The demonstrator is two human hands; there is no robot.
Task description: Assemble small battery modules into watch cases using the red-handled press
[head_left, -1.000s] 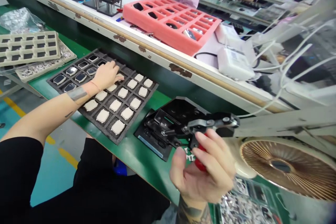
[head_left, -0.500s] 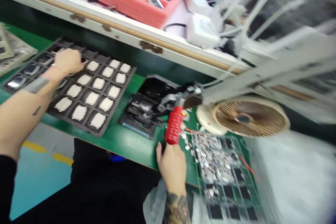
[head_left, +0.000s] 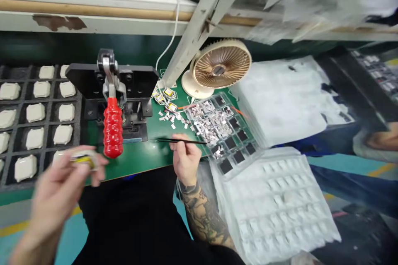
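My left hand (head_left: 62,184) is blurred by motion and pinches a small whitish case with a yellow patch (head_left: 84,159). It is over the front edge of a black compartment tray (head_left: 47,130) filled with white square cases (head_left: 35,112). My right hand (head_left: 186,159) grips black tweezers (head_left: 196,142), their tips directed left. Between my hands stands a black clamp fixture (head_left: 137,85) whose red ribbed handle (head_left: 113,130) points toward me. No hand is on the handle. Small white pieces (head_left: 174,120) lie scattered on the green bench beyond the tweezers.
A clear compartment tray (head_left: 245,155) on the right holds many small pieces and black squares. Behind it are a beige fan (head_left: 220,66) and a slanted post (head_left: 199,29). White moulded sheets (head_left: 280,211) lie at right. Part of another person (head_left: 377,140) shows at the far right.
The view has swung right. My right hand has left the red handle and now has tweezers in it. My left hand has come from the black tray with a case in its fingers.
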